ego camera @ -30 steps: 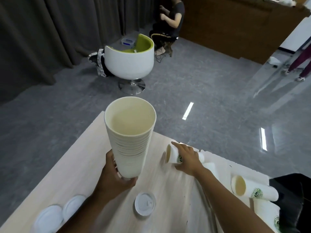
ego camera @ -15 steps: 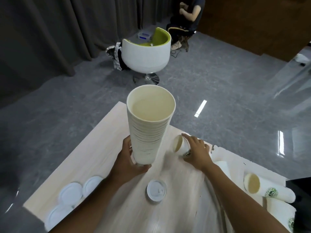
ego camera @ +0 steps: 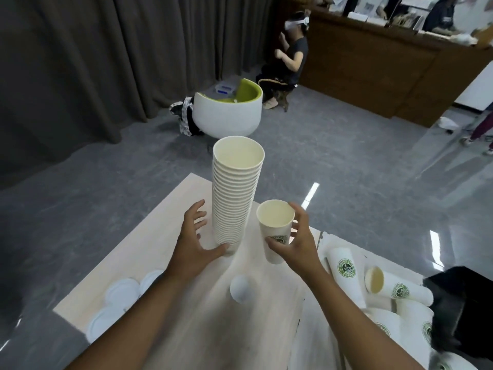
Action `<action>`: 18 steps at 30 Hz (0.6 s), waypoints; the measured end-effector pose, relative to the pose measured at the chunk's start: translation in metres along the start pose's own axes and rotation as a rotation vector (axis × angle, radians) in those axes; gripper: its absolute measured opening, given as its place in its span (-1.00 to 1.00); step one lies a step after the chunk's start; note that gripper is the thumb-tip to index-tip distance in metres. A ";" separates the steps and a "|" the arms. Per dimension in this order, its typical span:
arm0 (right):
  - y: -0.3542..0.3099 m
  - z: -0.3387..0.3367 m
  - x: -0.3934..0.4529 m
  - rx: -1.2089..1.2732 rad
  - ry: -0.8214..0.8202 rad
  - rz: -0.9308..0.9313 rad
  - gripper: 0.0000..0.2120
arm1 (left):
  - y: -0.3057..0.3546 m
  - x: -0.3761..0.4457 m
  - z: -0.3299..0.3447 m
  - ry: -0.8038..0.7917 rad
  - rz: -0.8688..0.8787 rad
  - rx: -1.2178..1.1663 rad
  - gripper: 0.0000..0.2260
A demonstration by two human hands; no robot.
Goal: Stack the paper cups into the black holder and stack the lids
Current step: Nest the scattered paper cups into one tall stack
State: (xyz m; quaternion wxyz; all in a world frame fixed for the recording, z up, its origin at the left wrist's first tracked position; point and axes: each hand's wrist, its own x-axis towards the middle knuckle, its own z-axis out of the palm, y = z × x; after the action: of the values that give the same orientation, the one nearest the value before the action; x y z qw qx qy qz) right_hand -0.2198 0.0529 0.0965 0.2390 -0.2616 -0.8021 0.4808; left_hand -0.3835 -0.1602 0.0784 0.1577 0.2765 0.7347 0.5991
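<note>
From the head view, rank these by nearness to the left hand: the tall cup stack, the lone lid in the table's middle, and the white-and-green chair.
1. Tall cup stack: right beside the left hand, thumb at its base.
2. Lone lid: on the table, nearer the camera, to the hand's right.
3. White-and-green chair: on the floor beyond the table's far edge.

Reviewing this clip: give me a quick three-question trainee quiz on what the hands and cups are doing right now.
1. True or false: the right hand holds a single cup upright.
2. Which hand steadies the tall cup stack at its base? A) left hand B) right hand
3. Fill in: the loose cups to the right lie on their ____.

Key: 1 true; 2 A, thumb at the base, fingers spread; 3 sides.
</note>
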 end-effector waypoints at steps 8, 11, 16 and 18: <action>-0.055 -0.005 -0.084 0.075 0.181 0.042 -0.12 | 0.025 -0.052 -0.016 0.006 0.106 0.060 -0.02; -0.066 -0.001 -0.124 0.071 0.274 0.105 -0.11 | 0.033 -0.070 -0.014 -0.133 0.182 0.056 -0.08; -0.085 0.014 -0.182 0.065 0.379 0.143 -0.10 | 0.051 -0.091 0.006 -0.460 0.263 0.024 -0.13; -0.097 0.016 -0.201 0.061 0.408 0.166 -0.10 | 0.058 -0.100 0.017 -0.555 0.266 0.000 -0.12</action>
State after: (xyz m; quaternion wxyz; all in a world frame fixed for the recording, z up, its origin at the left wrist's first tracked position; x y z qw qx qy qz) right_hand -0.0978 -0.1272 0.1500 0.3636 -0.4110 -0.6981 0.4599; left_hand -0.2821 -0.1988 0.1209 0.2725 0.5235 0.6210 0.5158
